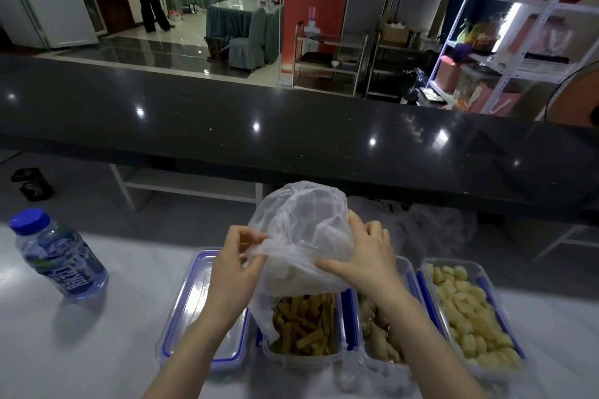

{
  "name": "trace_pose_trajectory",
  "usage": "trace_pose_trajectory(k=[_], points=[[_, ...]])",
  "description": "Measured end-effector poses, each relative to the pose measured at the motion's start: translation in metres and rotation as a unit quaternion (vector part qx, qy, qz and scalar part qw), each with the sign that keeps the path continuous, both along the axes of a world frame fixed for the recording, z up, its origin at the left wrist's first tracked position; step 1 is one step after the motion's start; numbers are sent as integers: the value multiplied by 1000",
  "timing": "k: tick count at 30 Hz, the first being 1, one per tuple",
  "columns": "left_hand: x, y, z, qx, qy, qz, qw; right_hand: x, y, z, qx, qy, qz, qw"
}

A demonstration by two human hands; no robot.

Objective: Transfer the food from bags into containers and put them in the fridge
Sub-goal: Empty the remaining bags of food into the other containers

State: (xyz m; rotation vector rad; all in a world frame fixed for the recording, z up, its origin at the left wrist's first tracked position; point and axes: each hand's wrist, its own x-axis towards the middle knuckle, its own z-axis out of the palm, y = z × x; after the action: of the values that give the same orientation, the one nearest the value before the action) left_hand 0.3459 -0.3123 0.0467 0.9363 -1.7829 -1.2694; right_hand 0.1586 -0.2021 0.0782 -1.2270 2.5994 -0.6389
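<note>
A thin white plastic bag [301, 220] hangs upturned over a clear container [303, 327] filled with yellow-brown food sticks. My left hand [231, 269] pinches the bag's left edge. My right hand [366, 256] grips its right side, thumb across the lower fold. To the right stand a container of pale brown pieces [379, 334], partly hidden by my right forearm, and one of pale yellow chunks [470, 311]. A blue-rimmed lid [197, 304] lies to the left, partly under my left forearm.
A water bottle with a blue cap [58, 256] stands on the white table [81, 350] at the left. A dark raised counter [291, 139] runs across behind the table. Metal shelving [518, 36] with goods is at the far right.
</note>
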Motion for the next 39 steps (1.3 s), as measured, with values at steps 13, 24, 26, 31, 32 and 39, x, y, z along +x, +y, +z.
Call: trace_pose_trajectory(k=[13,24,26,31,32,39], points=[[-10,-4,10,-47,-32,-71,996,5,7,5,-101,-176,27,979],[-18,-7,-4,54,-34,-50,997,-17,11,0,-138,-159,-54,976],[-16,-18,-4,71,-47,-12,996,-24,15,-4,-123,-111,-53,985],[-18,-33,0,144,-59,-12,988,-23,16,0,-159,-139,-57,976],[-19,-33,2,165,-43,-18,985,-22,15,3,-169,-157,-48,972],[-26,-27,15,307,45,-101,945,-18,9,2,-131,-185,-21,974]])
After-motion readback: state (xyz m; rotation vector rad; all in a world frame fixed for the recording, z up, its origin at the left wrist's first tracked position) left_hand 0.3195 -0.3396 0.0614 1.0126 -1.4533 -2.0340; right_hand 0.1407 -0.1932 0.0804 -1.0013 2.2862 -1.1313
